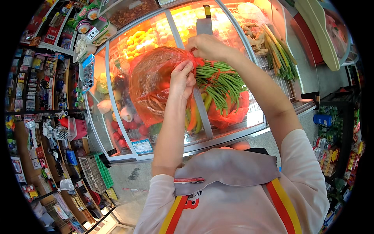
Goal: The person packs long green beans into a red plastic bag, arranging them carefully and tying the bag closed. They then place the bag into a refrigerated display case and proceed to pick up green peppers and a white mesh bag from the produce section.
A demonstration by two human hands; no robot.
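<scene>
A puffed-out red plastic bag (149, 84) lies on the glass top of a lit produce case, with something not clearly seen inside. My left hand (183, 77) pinches the gathered neck of this bag. At the same neck, my right hand (206, 46) has its fingers closed on the twisted plastic. Just right of the bag, long green beans (220, 79) tied with red strips lie partly over another red plastic bag (230, 115). A cleaver-like metal blade (204, 27) with a black and yellow handle is beyond my right hand.
The glass-topped case (209, 125) has metal frame bars and holds yellow fruit (140, 41), peppers (192, 115) and tomatoes. Ginger (253, 36) and leeks (277, 55) are at its right. Stocked shelves (43, 112) stand at left, with a green plastic crate (103, 171) near the floor.
</scene>
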